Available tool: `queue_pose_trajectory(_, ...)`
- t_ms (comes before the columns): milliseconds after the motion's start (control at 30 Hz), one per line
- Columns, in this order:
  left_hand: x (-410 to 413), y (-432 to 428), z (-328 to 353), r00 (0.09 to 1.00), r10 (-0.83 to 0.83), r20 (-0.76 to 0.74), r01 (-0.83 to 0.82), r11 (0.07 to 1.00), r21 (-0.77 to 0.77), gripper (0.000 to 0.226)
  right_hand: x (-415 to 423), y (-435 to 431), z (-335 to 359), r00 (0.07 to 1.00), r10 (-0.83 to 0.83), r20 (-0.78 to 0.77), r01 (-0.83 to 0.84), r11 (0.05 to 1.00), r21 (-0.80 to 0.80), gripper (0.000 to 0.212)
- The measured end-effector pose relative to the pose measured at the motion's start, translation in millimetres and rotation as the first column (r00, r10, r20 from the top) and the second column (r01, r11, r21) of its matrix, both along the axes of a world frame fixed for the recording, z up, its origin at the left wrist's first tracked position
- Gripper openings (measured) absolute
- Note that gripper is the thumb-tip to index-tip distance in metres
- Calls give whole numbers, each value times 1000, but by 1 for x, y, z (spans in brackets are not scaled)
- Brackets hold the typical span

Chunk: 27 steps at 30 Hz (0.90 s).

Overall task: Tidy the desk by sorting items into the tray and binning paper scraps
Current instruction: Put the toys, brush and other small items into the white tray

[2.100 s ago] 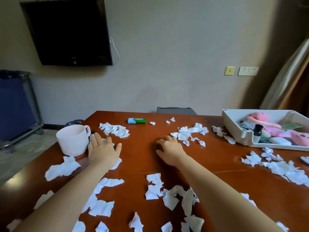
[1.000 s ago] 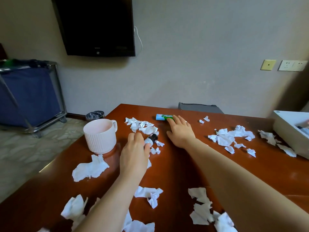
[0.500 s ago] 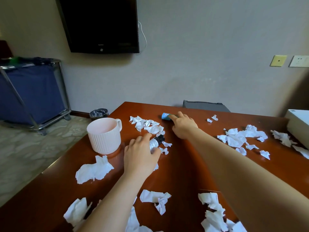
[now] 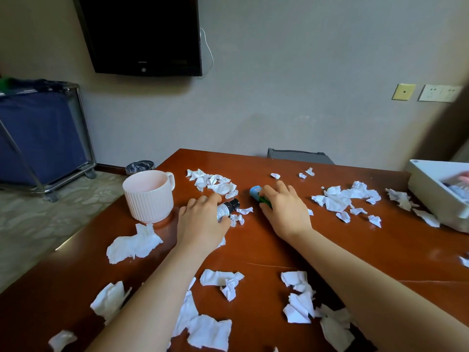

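My left hand [image 4: 200,222] grips a small silver bottle with a black cap [image 4: 226,209], which sticks out to the right of my fingers. My right hand [image 4: 283,209] holds a blue and green glue stick [image 4: 256,193] just above the desk; only its blue end and a bit of green show. Torn white paper scraps [image 4: 340,198] lie all over the reddish-brown desk [image 4: 253,245]. The white tray [image 4: 431,191] stands at the right edge, with blurred items inside.
A ribbed white mug [image 4: 149,195] stands left of my left hand. A small bin [image 4: 139,166] sits on the floor beyond the desk's far left corner. A blue cart [image 4: 38,133] stands at the left wall, and a grey chair back [image 4: 299,156] shows behind the desk.
My right hand reached the glue stick at the far edge, closed round it and drew it nearer. My left hand picked up the small bottle beside the mug. The view swung left.
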<state>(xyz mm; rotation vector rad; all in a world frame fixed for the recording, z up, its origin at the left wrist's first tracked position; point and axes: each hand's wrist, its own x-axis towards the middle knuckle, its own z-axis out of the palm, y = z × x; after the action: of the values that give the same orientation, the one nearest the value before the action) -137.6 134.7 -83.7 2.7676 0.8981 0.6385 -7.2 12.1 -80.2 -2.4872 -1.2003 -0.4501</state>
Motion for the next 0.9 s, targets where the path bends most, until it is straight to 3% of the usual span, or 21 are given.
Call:
queue_pose_trajectory(233,2,3,-3,998,9,-57,-7,999,45,45,-12,-8,2,993,-13,-119,17,1000,26,33)
queue_pose_trajectory(400,-2,1,-1,999,-16,29,15,1000,18,36,-13,-10,4,979,-46,-199,47,999,3,38)
queue_pose_trajectory(533,-4,-10,9,978,-47,205,74,989,-127,26,-13,-21,14,958,-19,-285,16,1000,-15,44)
queue_pose_trajectory(667,-5,-23,29,935,-62,351,195,912,-360,12,-7,-46,27,958,-23,-286,34,999,35,42)
queue_pose_trajectory(900,-1,-55,63,918,-243,313,371,803,-466,19,1,-101,62,961,-81,-264,96,994,44,45)
